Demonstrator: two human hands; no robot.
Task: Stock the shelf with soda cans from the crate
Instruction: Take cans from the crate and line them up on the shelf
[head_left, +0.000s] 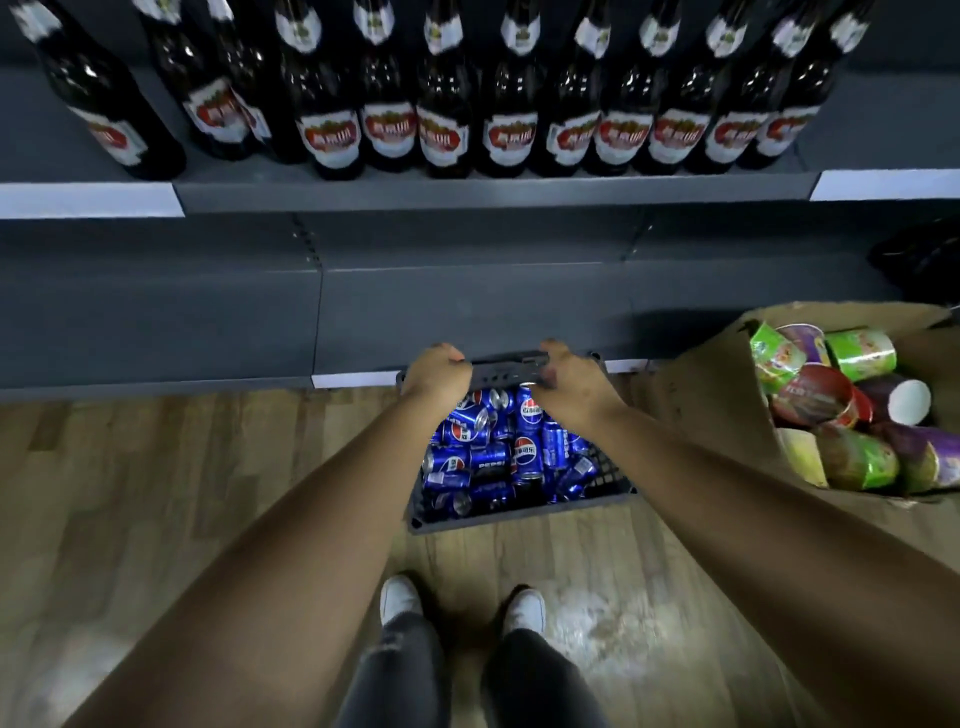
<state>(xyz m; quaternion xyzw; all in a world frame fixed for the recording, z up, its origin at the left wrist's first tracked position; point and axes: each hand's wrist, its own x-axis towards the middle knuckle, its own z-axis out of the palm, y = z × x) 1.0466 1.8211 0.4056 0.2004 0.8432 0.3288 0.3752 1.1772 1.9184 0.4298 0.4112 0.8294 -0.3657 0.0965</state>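
A dark grey plastic crate sits on the wooden floor in front of the shelving, filled with several blue soda cans lying jumbled. My left hand and my right hand both grip the crate's far rim, fingers curled over it. The lower grey shelf just beyond the crate is bare. My forearms reach down over the crate and hide part of its sides.
The upper shelf holds several dark glass bottles with red labels. An open cardboard box of instant noodle cups stands to the right of the crate. A black object lies at the lower shelf's right end. My feet stand behind the crate.
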